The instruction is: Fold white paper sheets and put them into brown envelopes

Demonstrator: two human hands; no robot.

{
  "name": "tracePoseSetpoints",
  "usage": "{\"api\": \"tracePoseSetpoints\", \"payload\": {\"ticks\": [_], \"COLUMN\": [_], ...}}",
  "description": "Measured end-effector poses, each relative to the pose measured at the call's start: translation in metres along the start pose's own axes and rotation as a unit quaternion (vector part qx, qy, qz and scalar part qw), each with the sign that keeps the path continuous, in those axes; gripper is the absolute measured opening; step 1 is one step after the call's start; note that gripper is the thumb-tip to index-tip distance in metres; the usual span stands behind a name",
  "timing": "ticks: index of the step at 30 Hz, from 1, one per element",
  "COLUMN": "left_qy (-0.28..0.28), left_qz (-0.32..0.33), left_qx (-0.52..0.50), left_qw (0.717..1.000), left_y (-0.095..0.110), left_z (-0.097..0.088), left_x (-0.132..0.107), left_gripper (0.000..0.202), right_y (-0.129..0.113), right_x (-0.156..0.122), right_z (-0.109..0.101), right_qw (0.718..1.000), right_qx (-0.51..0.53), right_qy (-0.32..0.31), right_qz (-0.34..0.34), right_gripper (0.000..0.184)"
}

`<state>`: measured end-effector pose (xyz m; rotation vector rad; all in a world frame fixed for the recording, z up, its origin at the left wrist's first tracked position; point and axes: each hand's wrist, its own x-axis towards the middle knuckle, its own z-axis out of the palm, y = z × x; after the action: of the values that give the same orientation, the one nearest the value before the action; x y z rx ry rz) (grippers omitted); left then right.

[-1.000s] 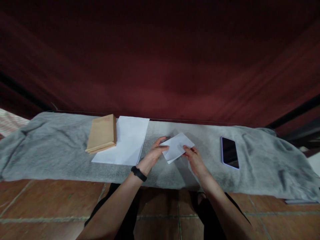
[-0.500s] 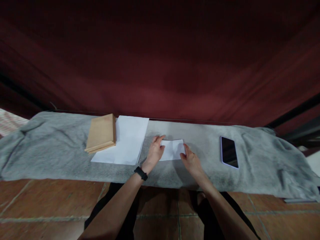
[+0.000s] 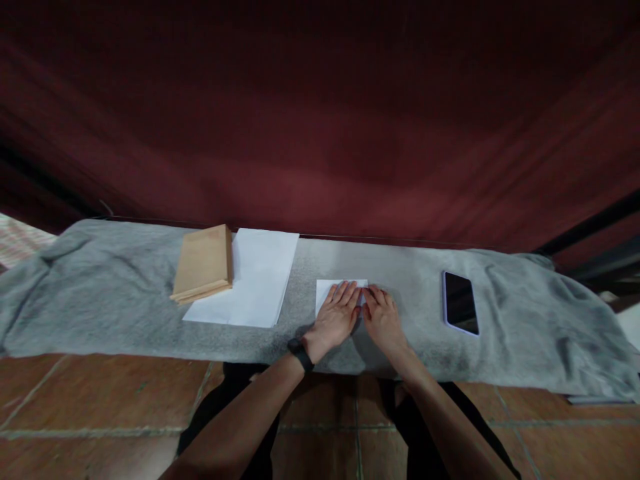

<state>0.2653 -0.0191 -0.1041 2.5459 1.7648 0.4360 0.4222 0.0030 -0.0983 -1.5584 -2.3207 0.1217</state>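
Observation:
A small folded sheet of white paper (image 3: 324, 291) lies flat on the grey cloth in front of me. My left hand (image 3: 337, 313) rests palm down across it, fingers stretched out, with a dark band on the wrist. My right hand (image 3: 383, 319) is at the paper's right edge, its fingers extended and fingertips touching that side. Between them the two hands cover most of the paper, so its near edge is largely hidden.
Left of my hands is a stack of larger white paper sheets (image 3: 255, 280), partly under a bundle of brown envelopes (image 3: 203, 261). A phone with a pale purple case (image 3: 461, 303) lies to the right. The grey cloth (image 3: 125, 280) covers a long narrow bench by a dark red surface (image 3: 320, 133).
My left hand has moved right from the paper's left edge and now lies flat over its middle. The right hand has stayed near the right edge, its fingers now straighter.

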Motion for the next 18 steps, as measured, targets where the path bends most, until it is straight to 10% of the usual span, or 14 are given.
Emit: {"api": "tracePoseSetpoints", "payload": {"ticks": [18], "left_qy": [0.006], "left_qz": [-0.079], "left_qx": [0.019], "left_qw": [0.997], "left_y": [-0.012], "left_z": [-0.002], "left_x": [-0.013], "left_gripper": [0.063], "right_y": [0.005], "right_x": [-0.004], "right_z": [0.020], "right_qw": [0.998], "right_qx": [-0.051], "right_qy": [-0.012], "right_qz": [-0.030], "right_gripper": [0.057]}}
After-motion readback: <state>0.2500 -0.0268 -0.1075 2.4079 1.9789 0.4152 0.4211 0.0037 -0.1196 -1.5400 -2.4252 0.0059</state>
